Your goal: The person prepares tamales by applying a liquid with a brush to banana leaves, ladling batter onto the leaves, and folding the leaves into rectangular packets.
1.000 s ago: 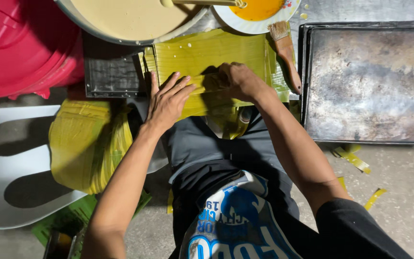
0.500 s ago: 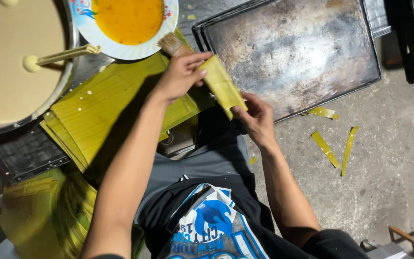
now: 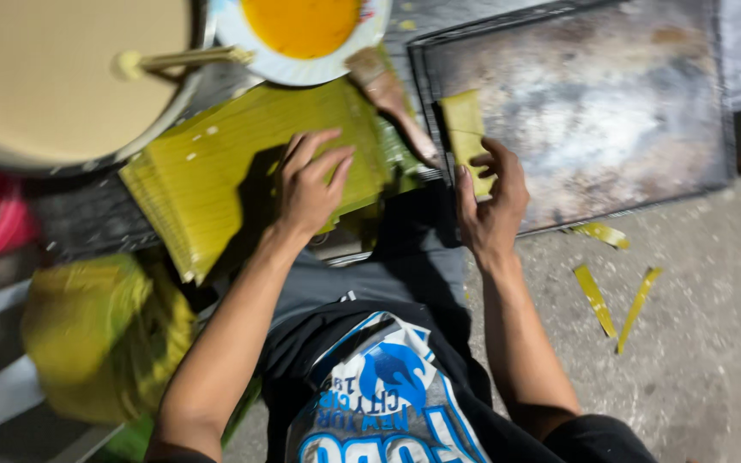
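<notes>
The left hand (image 3: 310, 184) is laid flat, fingers spread, on a stack of yellow-green leaf sheets (image 3: 216, 180); nothing is grasped by it, the palm and fingers merely press on the top sheet near the stack's right end. The right hand (image 3: 492, 199) is curled around the lower end of a folded leaf parcel (image 3: 465, 129), which is held between thumb and fingers. The parcel is set on the metal baking tray (image 3: 611, 129), close to the tray's left edge and lying roughly along it; the remaining tray surface is seen stained and dull. The leaf stack lies just left of the tray, tilted, with its upper right corner tucked under a white plate (image 3: 250, 47) filled with orange-yellow liquid. A brush (image 3: 392, 94) with a wooden handle is seen between plate and tray, its bristle end beside the plate's rim. A large round bowl of pale batter (image 3: 45, 77) stands at the upper left, with a stick (image 3: 182, 60) resting across its rim. Three narrow leaf strips (image 3: 615, 287) are scattered on the concrete floor (image 3: 696, 360) below the tray's lower right edge.
</notes>
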